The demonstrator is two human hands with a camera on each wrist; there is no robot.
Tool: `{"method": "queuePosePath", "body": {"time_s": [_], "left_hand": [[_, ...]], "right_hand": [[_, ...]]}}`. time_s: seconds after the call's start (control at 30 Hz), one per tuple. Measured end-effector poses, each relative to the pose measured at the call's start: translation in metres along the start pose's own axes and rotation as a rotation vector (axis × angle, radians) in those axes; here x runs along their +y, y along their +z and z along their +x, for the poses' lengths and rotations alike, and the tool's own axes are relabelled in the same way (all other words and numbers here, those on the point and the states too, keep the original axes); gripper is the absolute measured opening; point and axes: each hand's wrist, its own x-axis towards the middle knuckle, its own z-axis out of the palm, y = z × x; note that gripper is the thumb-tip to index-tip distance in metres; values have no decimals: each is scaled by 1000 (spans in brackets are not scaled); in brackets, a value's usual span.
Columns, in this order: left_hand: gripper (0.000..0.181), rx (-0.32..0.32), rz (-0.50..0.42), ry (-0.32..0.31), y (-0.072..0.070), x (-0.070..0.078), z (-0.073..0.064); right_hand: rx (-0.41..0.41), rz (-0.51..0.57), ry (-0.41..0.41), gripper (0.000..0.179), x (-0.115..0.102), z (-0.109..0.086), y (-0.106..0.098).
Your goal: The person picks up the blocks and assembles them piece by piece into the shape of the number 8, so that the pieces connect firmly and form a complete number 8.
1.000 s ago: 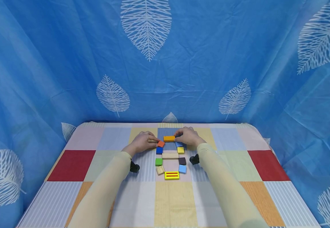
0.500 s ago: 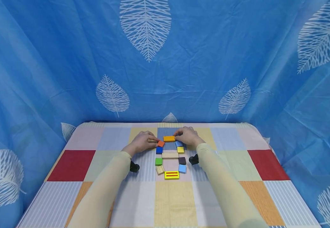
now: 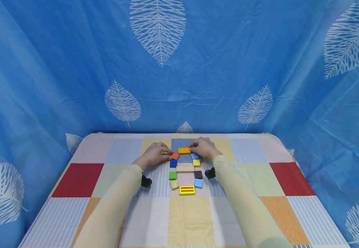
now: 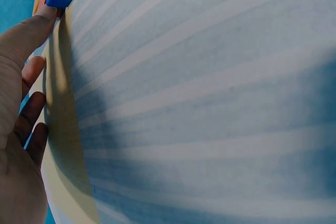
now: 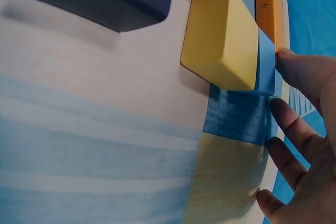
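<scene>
My left hand (image 3: 156,154) pinches a small red-orange block (image 3: 175,156) by its left side, between thumb and index finger. The block lies tilted above a dark blue block (image 3: 173,163), which hides most of it in the left wrist view. Thumb and index finger of my right hand (image 3: 205,148) grip the right end of a long orange block (image 3: 184,151) at the far side. In the right wrist view, the other fingers are spread over the cloth. Close below that hand lie a blue block (image 5: 266,64) and a yellow block (image 5: 210,38).
A plain wooden bar (image 3: 185,169) crosses the block figure. Nearer lie a green block (image 3: 172,175), a black block (image 3: 198,174), a striped wooden block (image 3: 174,185), a light blue block (image 3: 198,183) and a yellow block with red stripes (image 3: 187,190). Blue curtain (image 3: 185,86) surrounds the patchwork-covered table (image 3: 190,220).
My right thumb and fingers shift slightly at the right end of the orange block. The left hand and the other blocks stay in place.
</scene>
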Motion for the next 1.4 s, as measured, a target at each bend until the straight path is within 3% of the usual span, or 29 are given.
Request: {"method": "queuePosePath", "body": {"time_s": [0.87,1.4], "left_hand": [[33,-2,11,-3,0,1,1],[33,13,-3,-6,3,0,1]], "right_hand": [[-3,44,33,11,-1,-1,-1],[20,14,-3,13,1,-3,1]]}}
